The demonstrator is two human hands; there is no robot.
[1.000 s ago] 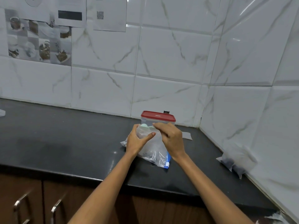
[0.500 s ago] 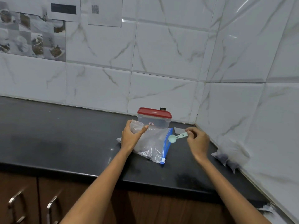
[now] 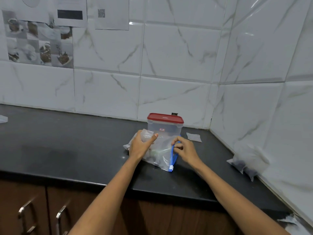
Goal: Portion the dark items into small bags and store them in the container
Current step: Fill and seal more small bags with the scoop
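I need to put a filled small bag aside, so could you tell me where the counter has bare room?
The widest bare stretch of counter lies left of the left hand, toward the wall. A narrower bare patch lies between the right hand and the filled bags at the right wall. It is crowded around the zip bag, the red-lidded container and the small empty bag.

No text can be read: the container (image 3: 165, 128) bears a small red label, illegible; a wall paper (image 3: 111, 13) shows a blurred QR code.
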